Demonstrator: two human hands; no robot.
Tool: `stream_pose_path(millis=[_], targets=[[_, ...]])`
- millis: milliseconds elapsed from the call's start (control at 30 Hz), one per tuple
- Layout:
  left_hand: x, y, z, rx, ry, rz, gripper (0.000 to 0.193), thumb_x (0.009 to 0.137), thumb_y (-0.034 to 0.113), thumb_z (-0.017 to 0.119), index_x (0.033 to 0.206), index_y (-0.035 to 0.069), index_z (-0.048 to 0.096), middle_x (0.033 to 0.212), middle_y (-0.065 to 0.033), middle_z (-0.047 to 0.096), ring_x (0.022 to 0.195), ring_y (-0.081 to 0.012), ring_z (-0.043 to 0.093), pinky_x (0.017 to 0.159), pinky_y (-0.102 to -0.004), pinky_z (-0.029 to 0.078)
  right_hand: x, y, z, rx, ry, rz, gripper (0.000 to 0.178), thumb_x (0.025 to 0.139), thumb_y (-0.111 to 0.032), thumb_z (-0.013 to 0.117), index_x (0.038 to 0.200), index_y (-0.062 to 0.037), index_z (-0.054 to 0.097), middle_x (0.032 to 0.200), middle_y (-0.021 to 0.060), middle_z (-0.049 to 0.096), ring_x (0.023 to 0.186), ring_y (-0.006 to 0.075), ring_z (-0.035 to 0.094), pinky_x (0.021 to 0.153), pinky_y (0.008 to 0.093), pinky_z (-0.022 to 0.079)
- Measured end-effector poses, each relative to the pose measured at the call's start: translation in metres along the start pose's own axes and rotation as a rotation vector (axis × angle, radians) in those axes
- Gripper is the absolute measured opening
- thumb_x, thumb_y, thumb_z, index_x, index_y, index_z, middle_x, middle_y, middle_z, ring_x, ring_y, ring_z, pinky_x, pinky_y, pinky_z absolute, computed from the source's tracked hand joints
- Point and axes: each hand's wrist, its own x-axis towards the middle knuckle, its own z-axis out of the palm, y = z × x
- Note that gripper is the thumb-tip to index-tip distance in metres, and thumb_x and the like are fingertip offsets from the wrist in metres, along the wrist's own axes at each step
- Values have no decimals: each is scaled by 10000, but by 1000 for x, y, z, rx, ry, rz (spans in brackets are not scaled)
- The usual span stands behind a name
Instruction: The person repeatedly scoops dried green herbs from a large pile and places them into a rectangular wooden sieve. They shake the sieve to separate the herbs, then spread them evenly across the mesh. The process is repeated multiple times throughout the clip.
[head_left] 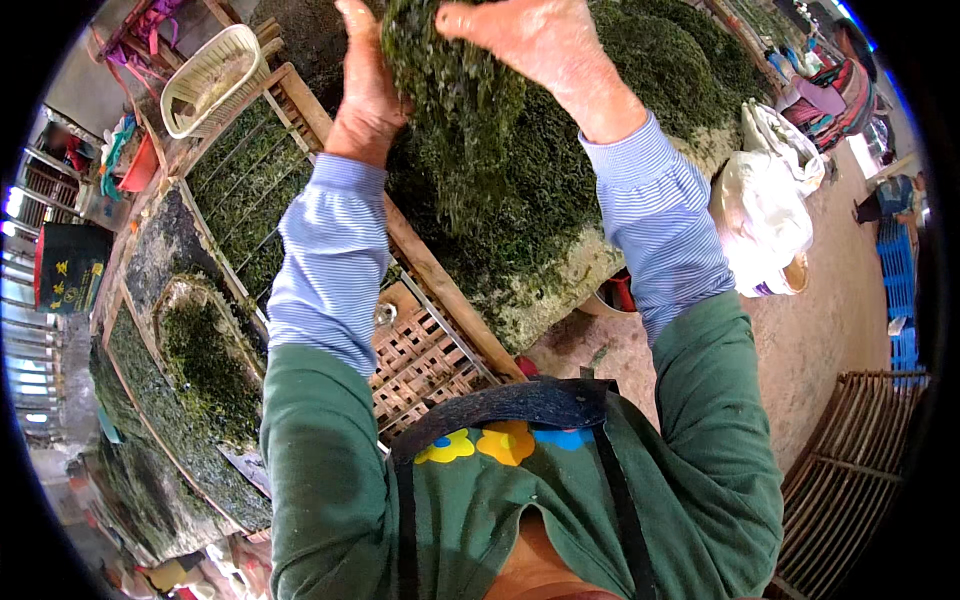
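- Up near the top edge, a clump of dark green shredded leaves (pixel 455 110) hangs between the person's two hands, above a large heap (pixel 680 70) of the same leaves.
- The left hand (pixel 372 95) presses against the clump's left side, thumb pointing up; its other fingers are hidden, so I cannot tell how far they are closed.
- The right hand (pixel 545 50) comes in from the other side, its thumb reaching across to the clump; its other fingers are out of sight too, their grip impossible to tell.
- Below the hands, the heap spreads over a pale surface (pixel 565 285), with a wooden rail (pixel 450 290) along its left side.
- Beside that rail, under the left forearm, lies a woven lattice panel (pixel 430 350).
- At upper left sits a cream ribbed basket (pixel 232 95).
- To the right, white sacks (pixel 765 215) stand on the floor (pixel 845 300), and a slatted rack (pixel 850 480) is at lower right.
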Motion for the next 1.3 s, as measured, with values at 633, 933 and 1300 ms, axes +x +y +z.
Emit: stream_pose_path(millis=[633,933,1300], targets=[[-83,-107,-14,-75,-12,-481,442,838,102,628,1153,-140,435,726,-77,592,649,-191,573,878,-449,471,-187,166,-15,-494,-538,759,450,774,-402,645,1075,-68,639,1078,177,617,989,290,599,850,389,481],[-34,-36,28,-135,-58,-179,383,917,83,484,1181,-167,361,804,-126,563,786,-259,528,862,-410,445,-309,164,6,-412,-637,632,320,779,-291,628,997,-56,630,956,138,619,876,342,604,739,449,505],[-22,-9,41,35,-84,-158,288,930,94,482,1120,-122,491,1067,-224,591,997,-305,597,900,-390,486,-147,58,40,141,-109,499,644,805,-470,653,1137,56,486,916,192,584,723,225,594,667,377,500]])
